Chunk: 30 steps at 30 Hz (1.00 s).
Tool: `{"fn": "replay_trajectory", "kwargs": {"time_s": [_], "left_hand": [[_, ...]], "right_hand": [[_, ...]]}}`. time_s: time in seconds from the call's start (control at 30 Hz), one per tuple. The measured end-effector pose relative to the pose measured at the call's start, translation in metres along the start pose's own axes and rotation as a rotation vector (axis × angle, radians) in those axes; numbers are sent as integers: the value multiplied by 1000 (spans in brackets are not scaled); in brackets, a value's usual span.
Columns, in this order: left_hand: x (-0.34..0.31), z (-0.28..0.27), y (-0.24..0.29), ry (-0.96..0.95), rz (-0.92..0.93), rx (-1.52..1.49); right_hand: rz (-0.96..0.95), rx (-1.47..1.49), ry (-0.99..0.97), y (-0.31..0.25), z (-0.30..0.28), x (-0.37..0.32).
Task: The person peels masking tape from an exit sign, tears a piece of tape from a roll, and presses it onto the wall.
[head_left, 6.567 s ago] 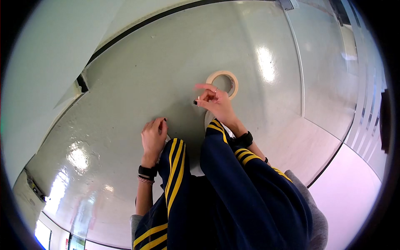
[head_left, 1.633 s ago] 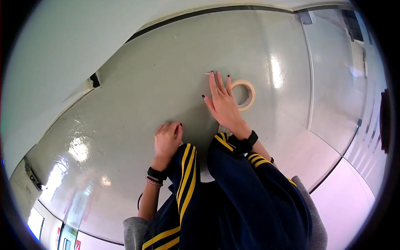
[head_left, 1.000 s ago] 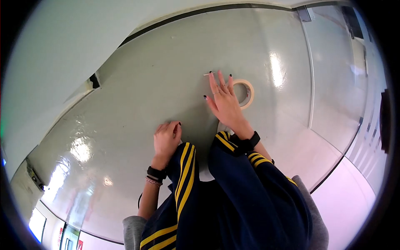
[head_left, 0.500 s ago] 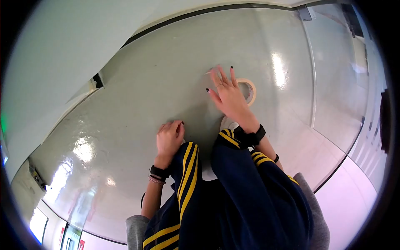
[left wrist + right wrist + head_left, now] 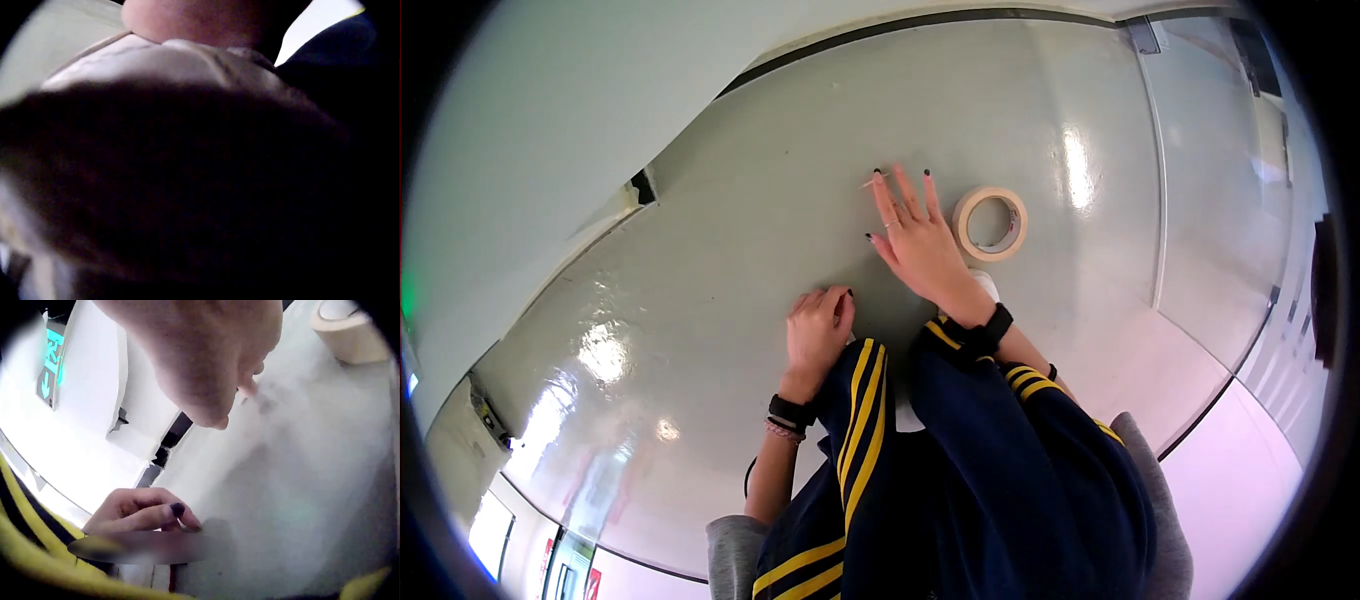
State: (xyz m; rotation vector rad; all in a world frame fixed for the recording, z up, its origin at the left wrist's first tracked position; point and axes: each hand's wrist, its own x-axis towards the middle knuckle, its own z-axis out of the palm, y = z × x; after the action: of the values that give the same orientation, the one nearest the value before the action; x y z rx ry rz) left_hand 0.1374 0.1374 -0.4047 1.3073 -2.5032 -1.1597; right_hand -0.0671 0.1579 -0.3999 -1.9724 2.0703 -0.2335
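My right hand (image 5: 925,255) reaches forward over the floor, palm down, with fingers straight and spread. Under its index fingertip lies a short, thin, whitish stick (image 5: 868,183), partly covered by the fingers; what it is made of is too small to tell. To the right of this hand a roll of masking tape (image 5: 1018,222) lies flat, its edge also showing in the right wrist view as a cream tape roll (image 5: 353,340). My left hand (image 5: 815,330) rests beside the left knee, fingers loosely bent and holding nothing.
Glossy grey floor (image 5: 790,220) spreads around both hands. A pale wall panel (image 5: 580,100) slants in at the left, and a glass partition (image 5: 1210,180) stands at the right. My striped trouser knees (image 5: 865,400) are close behind the hands.
Earlier the right hand was bent, pinching something small and pale near the tape roll. It then stretched out flat over the stick, and now hand and stick have shifted left, away from the roll.
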Motion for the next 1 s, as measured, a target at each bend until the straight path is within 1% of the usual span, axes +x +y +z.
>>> {"fn": "replay_trajectory", "kwargs": {"time_s": [0.17, 0.3, 0.37, 0.4, 0.47, 0.6, 0.7, 0.77, 0.9, 0.97, 1.0], "left_hand": [[0, 2, -1, 11, 3, -5], [1, -1, 2, 14, 14, -13], [2, -1, 2, 38, 44, -33], [1, 0, 1, 40, 42, -33], [0, 3, 0, 44, 16, -21], [1, 4, 0, 37, 11, -7], [1, 2, 1, 22, 6, -18], [1, 0, 1, 8, 15, 26], [1, 2, 2, 45, 39, -25], [1, 3, 0, 15, 4, -17], [2, 2, 1, 16, 4, -16]], "right_hand": [[55, 64, 81, -6, 9, 21], [19, 78, 100, 1, 16, 37], [4, 77, 93, 3, 15, 36], [1, 78, 93, 3, 15, 32], [4, 70, 23, 0, 12, 16], [20, 94, -12, -2, 4, -6], [30, 97, -21, -2, 2, -10], [12, 50, -42, -2, 1, -9], [6, 53, 12, 1, 7, 7], [2, 94, 82, 2, 13, 23], [2, 95, 83, 4, 14, 28]]}}
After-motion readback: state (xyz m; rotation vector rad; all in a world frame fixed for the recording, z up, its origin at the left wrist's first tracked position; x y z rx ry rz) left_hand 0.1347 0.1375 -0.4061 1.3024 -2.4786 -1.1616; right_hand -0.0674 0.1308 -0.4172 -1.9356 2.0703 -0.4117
